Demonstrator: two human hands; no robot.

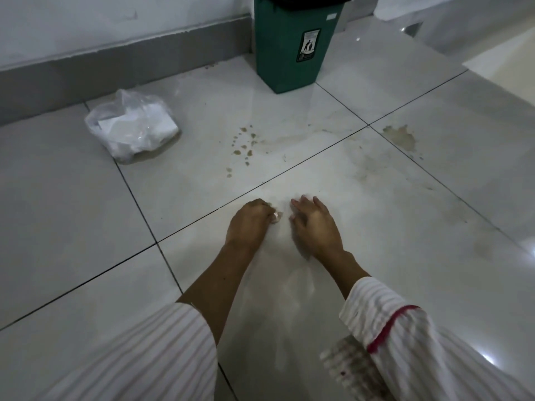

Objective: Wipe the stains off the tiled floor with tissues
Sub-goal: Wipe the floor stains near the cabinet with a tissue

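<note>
The left hand curls round a crumpled tissue, pressing it to the tiled floor to scrub. The right hand rests spread beside it, likely for balance. Brown stains lie farther ahead, unwiped, near the bag of tissues.

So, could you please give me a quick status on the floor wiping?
Left hand grips a crumpled tissue; right hand open, fingers spread. Brown stains and a smear ahead, unwiped. Nothing in the way.
</note>
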